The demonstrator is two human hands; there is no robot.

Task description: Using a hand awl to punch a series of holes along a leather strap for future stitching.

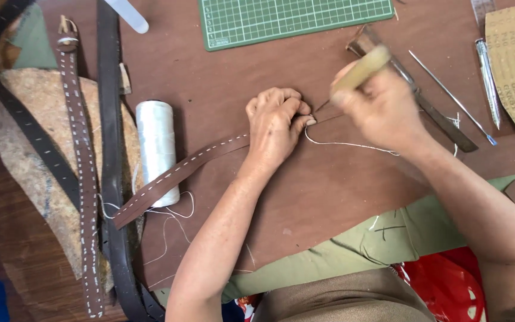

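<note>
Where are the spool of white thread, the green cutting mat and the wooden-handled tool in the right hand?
spool of white thread [157, 143]: head view, middle of the wound thread.
green cutting mat [281, 18]: head view, bare gridded surface.
wooden-handled tool [362, 68]: head view, pale handle above the right hand [382, 110].

right hand: motion-blurred | awl tip: hidden by fingers | dark belt: cut off at edges
</note>
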